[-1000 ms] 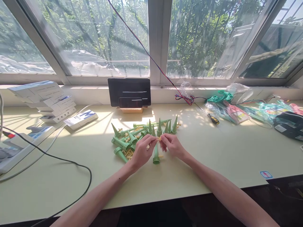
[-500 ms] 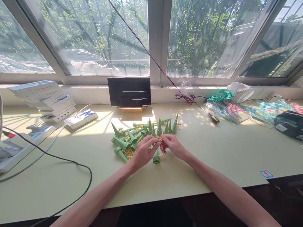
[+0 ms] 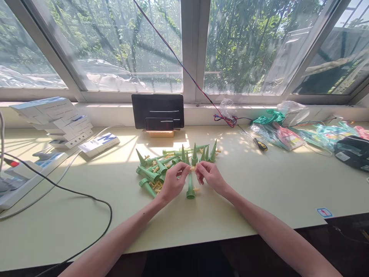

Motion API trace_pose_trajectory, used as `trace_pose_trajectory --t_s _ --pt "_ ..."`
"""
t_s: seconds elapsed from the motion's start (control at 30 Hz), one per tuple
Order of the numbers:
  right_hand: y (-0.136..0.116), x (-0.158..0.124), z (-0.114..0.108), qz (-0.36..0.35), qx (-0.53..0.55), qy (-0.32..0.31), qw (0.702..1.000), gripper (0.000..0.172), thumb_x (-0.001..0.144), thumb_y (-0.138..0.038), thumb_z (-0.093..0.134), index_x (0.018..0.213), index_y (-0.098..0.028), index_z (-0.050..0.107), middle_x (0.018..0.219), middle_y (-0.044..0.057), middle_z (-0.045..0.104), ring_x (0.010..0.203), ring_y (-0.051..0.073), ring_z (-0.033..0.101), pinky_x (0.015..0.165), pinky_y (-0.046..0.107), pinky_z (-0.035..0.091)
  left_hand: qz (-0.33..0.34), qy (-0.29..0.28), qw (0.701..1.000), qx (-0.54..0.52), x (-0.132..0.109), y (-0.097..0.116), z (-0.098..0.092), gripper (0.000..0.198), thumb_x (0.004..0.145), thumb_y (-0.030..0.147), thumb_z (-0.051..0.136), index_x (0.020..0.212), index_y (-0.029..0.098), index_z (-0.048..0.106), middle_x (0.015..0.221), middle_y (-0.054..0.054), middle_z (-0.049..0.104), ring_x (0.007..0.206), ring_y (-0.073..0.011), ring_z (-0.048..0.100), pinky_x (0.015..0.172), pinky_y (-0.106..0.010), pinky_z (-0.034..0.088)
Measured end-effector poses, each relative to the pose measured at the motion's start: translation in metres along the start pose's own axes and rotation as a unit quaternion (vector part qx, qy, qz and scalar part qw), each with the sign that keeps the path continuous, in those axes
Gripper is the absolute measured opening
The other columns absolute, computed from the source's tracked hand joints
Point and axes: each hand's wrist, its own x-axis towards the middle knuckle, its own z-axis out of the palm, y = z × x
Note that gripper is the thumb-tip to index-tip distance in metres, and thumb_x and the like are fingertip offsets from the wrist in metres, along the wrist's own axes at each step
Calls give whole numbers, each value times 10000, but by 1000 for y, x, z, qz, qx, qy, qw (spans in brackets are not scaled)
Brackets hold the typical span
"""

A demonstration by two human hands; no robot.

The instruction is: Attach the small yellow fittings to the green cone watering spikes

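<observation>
Between my two hands is a small yellow piece [image 3: 192, 168], pinched at its left end by my left hand [image 3: 176, 179] and at its right end by my right hand [image 3: 210, 177]. Just below it, a green spike [image 3: 190, 188] lies with its round cap toward me, a yellow stub beside it. Left of my left hand is a pile of green spikes [image 3: 150, 175] mixed with yellow pieces [image 3: 157, 186]. Several green cones [image 3: 194, 154] stand point up behind my hands.
A tablet [image 3: 157, 109] leans on a stand at the back. White boxes [image 3: 98, 144] and a power strip [image 3: 34, 179] are at left, with a black cable [image 3: 86, 197]. A screwdriver [image 3: 261, 144], plastic bags [image 3: 288, 136] and a black pouch [image 3: 353, 152] lie at right.
My hands have moved slightly apart, and the yellow piece now shows lengthwise between my fingertips. More of the green spike below is visible.
</observation>
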Motion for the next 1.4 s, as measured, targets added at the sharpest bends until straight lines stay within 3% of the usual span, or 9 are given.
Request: trace_pose_trajectory --t_s 0.17,0.43,0.73,0.9,1.1,1.27,1.4 --pt "-1 0 -1 -16 -29 31 999 438 919 -556 555 675 -198 490 518 -48 499 404 88 452 407 231 385 -44 -16 995 -86 3 5 -1 347 984 423 475 745 172 496 606 23 465 534 -90 412 477 -213 367" --pt "-6 -5 1 -40 -82 34 995 564 940 -605 489 539 -221 391 407 -49 391 362 93 362 402 258 323 -19 -3 999 -48 3 6 -3 416 1005 445 417 689 179 466 627 5 472 578 -108 425 536 -240 389" --pt "0 -4 1 -20 -96 17 995 719 977 -601 388 372 -215 357 320 -12 392 316 90 369 408 258 325 -32 17 998 -48 4 8 -4 461 1005 470 394 642 186 415 603 15 431 555 -110 393 512 -249 334" --pt "-6 -5 2 7 -108 15 994 648 972 -573 395 433 -213 403 357 -24 387 332 94 371 385 244 307 3 25 1000 11 2 4 -4 412 1014 398 394 657 191 398 600 24 413 545 -109 373 522 -250 327" --pt "1 -6 0 14 -123 11 992 596 975 -543 372 486 -208 435 400 -30 385 351 96 370 382 240 298 125 36 978 164 -1 -1 -3 354 997 248 429 655 196 354 590 28 376 539 -115 346 537 -264 300" --pt "3 -6 -1 29 -123 -2 992 565 990 -469 343 505 -199 446 400 -34 407 334 84 367 378 229 314 157 42 967 195 0 -3 -2 335 989 199 444 669 199 344 601 29 373 555 -117 349 544 -254 307" --pt "0 -4 -1 -10 -71 8 997 314 984 -366 368 784 -191 536 529 -59 476 383 87 436 394 214 372 163 47 965 201 -1 -4 -3 335 989 186 452 672 196 344 598 34 373 553 -112 339 542 -244 305"
